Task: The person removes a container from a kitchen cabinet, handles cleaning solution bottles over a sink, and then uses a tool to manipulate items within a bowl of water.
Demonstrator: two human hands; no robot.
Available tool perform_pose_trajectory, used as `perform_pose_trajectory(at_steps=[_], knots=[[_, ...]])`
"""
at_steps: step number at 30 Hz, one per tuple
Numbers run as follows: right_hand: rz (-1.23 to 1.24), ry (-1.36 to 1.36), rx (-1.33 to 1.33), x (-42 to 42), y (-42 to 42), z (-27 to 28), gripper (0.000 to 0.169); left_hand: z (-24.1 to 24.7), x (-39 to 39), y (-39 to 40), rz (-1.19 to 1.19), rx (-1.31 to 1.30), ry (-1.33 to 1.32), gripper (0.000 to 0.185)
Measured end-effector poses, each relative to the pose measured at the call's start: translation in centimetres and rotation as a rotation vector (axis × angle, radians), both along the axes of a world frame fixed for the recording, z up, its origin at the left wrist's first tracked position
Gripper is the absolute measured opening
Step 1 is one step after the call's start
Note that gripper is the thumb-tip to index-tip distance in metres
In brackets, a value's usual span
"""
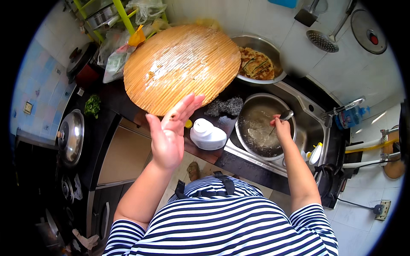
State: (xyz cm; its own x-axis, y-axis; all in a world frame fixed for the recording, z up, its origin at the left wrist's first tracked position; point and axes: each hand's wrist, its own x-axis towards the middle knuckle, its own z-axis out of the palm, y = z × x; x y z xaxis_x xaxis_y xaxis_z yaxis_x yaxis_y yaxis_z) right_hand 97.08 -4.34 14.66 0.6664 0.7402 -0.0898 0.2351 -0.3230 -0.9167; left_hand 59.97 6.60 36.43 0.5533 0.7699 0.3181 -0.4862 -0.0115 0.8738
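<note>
My left hand [169, 136] is raised in front of the lower edge of a round slatted board [182, 64], palm showing and thumb apart from the fingers. It holds nothing, and a small dark speck sticks to it. Over a wide metal basin of water [256, 128] my right hand [282, 129] grips a metal spoon [286, 115]. The spoon's bowl is up and its thin handle points down towards the water. Between my hands stands a white plastic bottle [207, 134], with a yellow cap [188, 124] beside it. Behind the bottle lie steel wool scourers [225, 107].
The basin sits in a steel sink [309, 128] with a faucet [346, 107]. A metal bowl [277, 76] holds browned flatbread [256, 65]. A spray bottle [315, 153] is right of my forearm. Leafy greens [93, 106] and a lidded pan [72, 137] are at left.
</note>
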Motion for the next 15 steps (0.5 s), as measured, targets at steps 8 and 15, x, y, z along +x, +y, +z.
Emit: perform_pose_trajectory(at_steps=[8, 15], knots=[[-0.259, 0.601, -0.12, 1.2, -3.8, 0.1, 0.018, 1.4, 8.0, -6.0, -0.682, -0.026, 0.147, 0.099], [-0.476, 0.969, -0.164, 1.7, -5.8, -6.6, 0.033, -14.4, 17.6, -6.9, -0.599, -0.765, 0.593, 0.091]])
